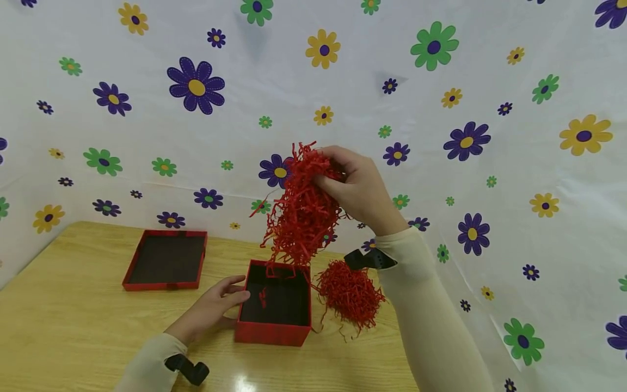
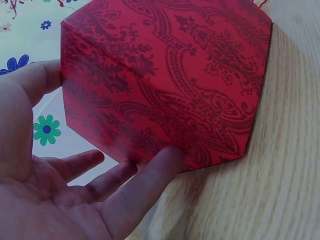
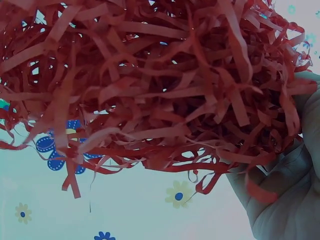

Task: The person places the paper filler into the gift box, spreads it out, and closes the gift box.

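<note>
My right hand point(image 1: 360, 188) grips a big clump of red shredded paper point(image 1: 306, 209) and holds it up above the box, loose strands trailing down toward the rim. The red box point(image 1: 274, 334) stands uncovered on the table, dark inside, with a few red shreds point(image 1: 263, 298) on its floor. Against the box's left side rest the fingers of my left hand point(image 1: 210, 307), spread and fairly straight. In the left wrist view, a dark paisley pattern covers the box's outer wall point(image 2: 165, 85). Crinkled strips point(image 3: 150, 100) fill most of the right wrist view.
A second heap of red shredded paper point(image 1: 350, 294) lies right of the box, some strands loose on the wood. The red-edged box lid point(image 1: 168, 258) lies dark inside up at the back left of the table point(image 1: 73, 316). A flowered white cloth point(image 1: 274, 71) hangs behind.
</note>
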A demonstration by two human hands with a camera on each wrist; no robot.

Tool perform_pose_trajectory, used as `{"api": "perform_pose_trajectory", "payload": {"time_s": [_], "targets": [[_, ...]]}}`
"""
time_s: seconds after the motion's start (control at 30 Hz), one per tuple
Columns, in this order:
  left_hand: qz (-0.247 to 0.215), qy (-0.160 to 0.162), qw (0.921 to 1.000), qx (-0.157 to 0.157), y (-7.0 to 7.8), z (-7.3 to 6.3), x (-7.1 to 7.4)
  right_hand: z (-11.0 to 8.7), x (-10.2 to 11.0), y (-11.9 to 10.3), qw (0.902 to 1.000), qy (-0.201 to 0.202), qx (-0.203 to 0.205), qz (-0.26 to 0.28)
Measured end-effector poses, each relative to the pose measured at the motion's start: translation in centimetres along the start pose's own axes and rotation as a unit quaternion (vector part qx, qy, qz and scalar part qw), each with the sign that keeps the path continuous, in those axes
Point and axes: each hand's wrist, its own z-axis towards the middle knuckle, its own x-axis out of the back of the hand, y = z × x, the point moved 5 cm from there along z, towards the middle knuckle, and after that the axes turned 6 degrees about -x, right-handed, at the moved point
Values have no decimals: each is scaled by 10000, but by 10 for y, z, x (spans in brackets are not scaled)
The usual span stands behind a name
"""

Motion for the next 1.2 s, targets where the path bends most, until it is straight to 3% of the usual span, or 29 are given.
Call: {"api": "perform_pose_trajectory", "payload": {"time_s": [0.33, 0.53, 0.9, 1.2], "targets": [[-8, -29, 10000, -3, 0, 1, 1, -2, -11, 1, 9996, -170, -38, 202], [-10, -159, 9998, -70, 2, 0, 0, -2, -5, -6, 9999, -67, 89, 30], [-39, -141, 9998, -99, 2, -2, -2, -8, -1, -9, 10000, -69, -20, 39], [97, -115, 9998, -101, 2, 0, -2, -11, 4, -15, 9999, -10, 127, -5]]}}
